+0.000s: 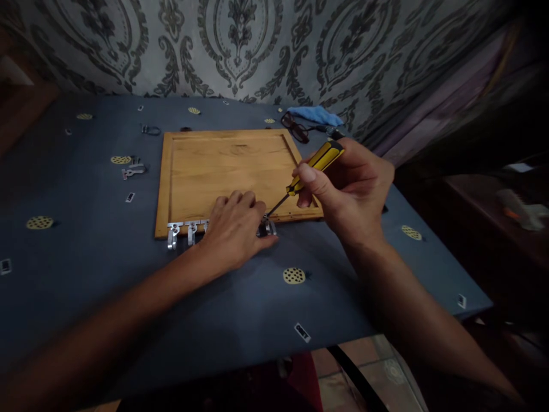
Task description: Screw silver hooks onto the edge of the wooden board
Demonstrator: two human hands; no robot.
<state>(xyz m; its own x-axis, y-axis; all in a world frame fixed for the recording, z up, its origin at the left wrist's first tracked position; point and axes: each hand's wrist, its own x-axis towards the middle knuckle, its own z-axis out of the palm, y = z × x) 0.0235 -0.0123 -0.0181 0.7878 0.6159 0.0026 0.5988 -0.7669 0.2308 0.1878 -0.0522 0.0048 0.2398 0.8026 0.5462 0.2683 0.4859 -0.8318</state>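
A wooden cabinet door panel [231,166] lies flat on the table, with metal hinges [172,233] along its near edge. My right hand [349,191] grips a yellow and black screwdriver [319,163], tilted so its shaft runs down and left. The tip meets the area of the rightmost hinge [270,227]; the exact contact is too small to make out. Over the near edge lies my left hand [238,229], fingers bent and thumb stretched below that same hinge, closed about it. It partly covers the row of hinges.
Left of the panel lies a loose hinge [134,170], with another small metal piece [150,130] farther back. Eyeglasses [295,127] and a blue cloth [315,115] rest at the back right. The table [107,286] has a patterned blue cover and ends before the patterned wall covering [240,51].
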